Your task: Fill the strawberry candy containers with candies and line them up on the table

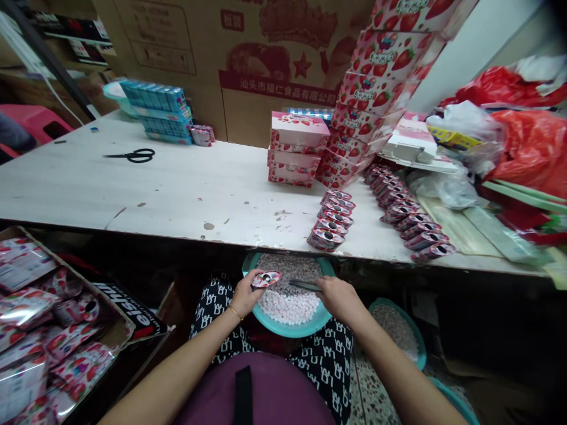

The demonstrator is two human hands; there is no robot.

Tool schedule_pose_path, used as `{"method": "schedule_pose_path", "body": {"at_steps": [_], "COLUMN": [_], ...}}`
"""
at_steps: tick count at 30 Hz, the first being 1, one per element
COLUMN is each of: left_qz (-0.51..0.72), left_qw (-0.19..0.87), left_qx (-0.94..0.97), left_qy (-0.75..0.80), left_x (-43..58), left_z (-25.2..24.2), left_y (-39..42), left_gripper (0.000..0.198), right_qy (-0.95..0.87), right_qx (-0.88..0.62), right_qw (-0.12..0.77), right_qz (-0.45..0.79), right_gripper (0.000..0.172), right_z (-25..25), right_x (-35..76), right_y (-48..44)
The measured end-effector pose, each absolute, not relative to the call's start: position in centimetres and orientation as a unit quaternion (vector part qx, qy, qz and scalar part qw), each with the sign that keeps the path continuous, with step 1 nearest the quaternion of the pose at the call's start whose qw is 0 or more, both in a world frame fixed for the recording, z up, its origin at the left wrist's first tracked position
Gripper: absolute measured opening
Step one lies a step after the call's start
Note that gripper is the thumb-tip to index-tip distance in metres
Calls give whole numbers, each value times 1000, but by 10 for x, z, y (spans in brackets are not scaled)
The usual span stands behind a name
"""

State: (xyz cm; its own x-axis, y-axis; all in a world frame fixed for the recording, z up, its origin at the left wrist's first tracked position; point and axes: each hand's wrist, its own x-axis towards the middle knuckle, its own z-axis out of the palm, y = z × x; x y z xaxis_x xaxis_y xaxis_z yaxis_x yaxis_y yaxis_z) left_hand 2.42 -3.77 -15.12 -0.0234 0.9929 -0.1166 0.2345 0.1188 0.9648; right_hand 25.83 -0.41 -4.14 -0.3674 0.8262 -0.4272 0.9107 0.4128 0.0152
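My left hand (246, 293) grips a small strawberry-printed box (266, 279) with a round opening in its top, held over the left side of a teal basin (296, 330). Small white and pinkish candies (289, 308) fill the basin, which rests at my lap. In my right hand (340, 298) is a pair of grey tweezers (305, 285), pointing left over the candies, with the tips apart from the box. On the table edge ahead stands a short row of similar small boxes (331, 223), openings up.
A longer row of small boxes (405, 215) runs along the right. Behind are stacked strawberry cartons (297, 133), scissors (133, 156) and blue packs (157, 112). A carton (121, 339) of flat packets stands at lower left; another teal basin (419, 333) is below right. Bags (531, 144) crowd the right.
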Motion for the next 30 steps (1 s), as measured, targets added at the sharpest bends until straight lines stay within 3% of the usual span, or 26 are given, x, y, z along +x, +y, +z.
{"method": "schedule_pose_path", "body": {"at_steps": [6, 11, 19, 24, 28, 30], "left_qz": [433, 446, 456, 418, 383, 371], "left_qw": [527, 542, 459, 427, 410, 405], "left_qx": [472, 478, 436, 484, 527, 554], "left_qy": [559, 528, 625, 639, 639, 626], "left_x": [28, 29, 4, -16, -11, -3], "left_z": [-134, -121, -120, -126, -137, -141], "left_y": [-35, -31, -27, -36, -43, -45], "left_gripper": [37, 41, 41, 34, 31, 32], "right_qy": [790, 780, 757, 754, 763, 790], "right_qx": [556, 562, 565, 550, 509, 499], "right_qw": [182, 177, 148, 102, -5, -8], "right_qz": [-187, -211, -292, -345, -398, -355], "right_gripper": [21, 29, 32, 32, 29, 30], "right_z": [-115, -144, -166, -151, -105, -77], "right_x": [259, 250, 248, 258, 261, 251], "right_y": [-18, -24, -20, -16, -9, -7]}}
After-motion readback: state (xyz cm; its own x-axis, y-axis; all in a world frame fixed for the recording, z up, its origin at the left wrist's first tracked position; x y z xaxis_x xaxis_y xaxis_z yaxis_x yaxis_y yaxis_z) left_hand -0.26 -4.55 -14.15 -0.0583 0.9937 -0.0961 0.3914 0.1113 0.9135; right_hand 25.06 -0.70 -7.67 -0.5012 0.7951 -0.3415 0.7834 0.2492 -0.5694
